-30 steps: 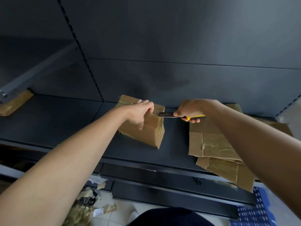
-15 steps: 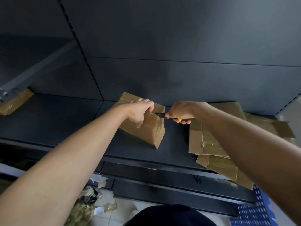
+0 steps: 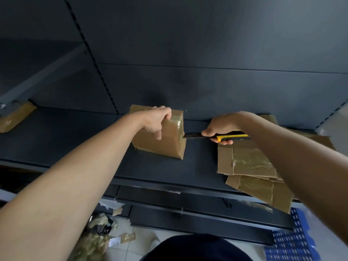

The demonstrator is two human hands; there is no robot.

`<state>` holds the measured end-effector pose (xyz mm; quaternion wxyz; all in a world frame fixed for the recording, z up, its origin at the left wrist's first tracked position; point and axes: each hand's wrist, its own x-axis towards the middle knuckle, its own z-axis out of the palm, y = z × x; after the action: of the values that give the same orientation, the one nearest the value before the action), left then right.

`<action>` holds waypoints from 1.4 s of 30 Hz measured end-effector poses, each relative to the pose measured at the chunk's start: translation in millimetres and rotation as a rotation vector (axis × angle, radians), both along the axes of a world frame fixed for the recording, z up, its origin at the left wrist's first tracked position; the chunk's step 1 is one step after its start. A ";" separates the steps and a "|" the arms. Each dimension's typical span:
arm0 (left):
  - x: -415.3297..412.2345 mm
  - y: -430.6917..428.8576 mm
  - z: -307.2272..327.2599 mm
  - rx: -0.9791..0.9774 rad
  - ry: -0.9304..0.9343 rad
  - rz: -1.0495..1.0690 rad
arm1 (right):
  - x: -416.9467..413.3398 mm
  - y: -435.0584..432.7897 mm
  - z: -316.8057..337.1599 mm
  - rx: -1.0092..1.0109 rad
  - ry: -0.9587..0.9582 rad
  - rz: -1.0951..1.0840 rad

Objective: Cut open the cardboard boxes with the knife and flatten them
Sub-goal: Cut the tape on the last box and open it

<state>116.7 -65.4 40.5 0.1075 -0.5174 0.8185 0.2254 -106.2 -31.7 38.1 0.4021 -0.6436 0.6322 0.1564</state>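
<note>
**Knife at the box's right end**

A dark metal shelf (image 3: 75,144) runs across the whole view, and the box (image 3: 169,146) stands on it near the middle, close to the back wall. The box is brown, wrapped in glossy tape, and sits a little tilted with its near right corner pointing out toward the shelf's front edge.

To the right of the box, well apart from it, lies a stack of flattened cardboard (image 3: 250,162), its lowest sheets hanging over the front of the shelf. Far to the left of the box another taped brown piece (image 3: 15,117) rests at the shelf's end. Below and right of the box a blue perforated crate (image 3: 293,242) shows on the floor. Below and left of it lies a heap of crumpled tape scraps (image 3: 94,238).

The left hand (image 3: 156,119) grips the box from above, fingers curled over the top edge and the thumb pressed down the near face. The right hand (image 3: 220,125), just right of the box, is closed round the yellow-and-black handle of the knife (image 3: 231,137). The blade (image 3: 192,135) points left and level, and its tip meets the box's taped right end about halfway up. The box thus sits between the two hands, held by one and touched by the other's blade.
</note>
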 end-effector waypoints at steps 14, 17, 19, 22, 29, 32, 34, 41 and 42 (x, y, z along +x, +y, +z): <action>5.2 -10.4 -7.5 -0.176 0.260 0.064 | 3.4 4.6 -5.0 -0.222 -0.209 -0.283; 2.4 -7.7 -8.1 -0.324 0.188 0.047 | 14.3 9.3 -2.4 -0.276 -0.125 -0.197; 3.0 -5.1 -10.7 -0.365 0.152 -0.001 | 19.9 12.1 -0.3 -0.316 -0.023 -0.144; 6.5 -8.6 -19.9 -0.345 0.138 -0.038 | 25.0 13.1 2.8 -0.371 0.065 -0.126; 0.0 -2.0 -16.2 -0.441 0.017 -0.086 | 32.2 6.9 -1.0 -0.447 0.137 -0.199; -3.5 -8.3 -15.0 -0.484 -0.018 -0.067 | 33.8 6.4 -1.1 -0.432 0.172 -0.174; -6.4 -13.9 -15.7 -0.456 -0.069 -0.075 | 35.6 6.4 1.9 -0.419 0.157 -0.184; -4.9 -22.2 -6.2 -0.497 -0.236 -0.177 | 50.0 11.5 -1.0 -0.396 0.102 -0.268; -5.6 -20.3 -5.6 -0.475 -0.245 -0.183 | 51.3 12.2 -2.9 -0.408 0.100 -0.273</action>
<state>111.1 -85.7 34.9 0.1014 -0.4754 0.8726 -0.0478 -54.9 -19.5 35.2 0.2494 -0.6114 0.7510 0.0015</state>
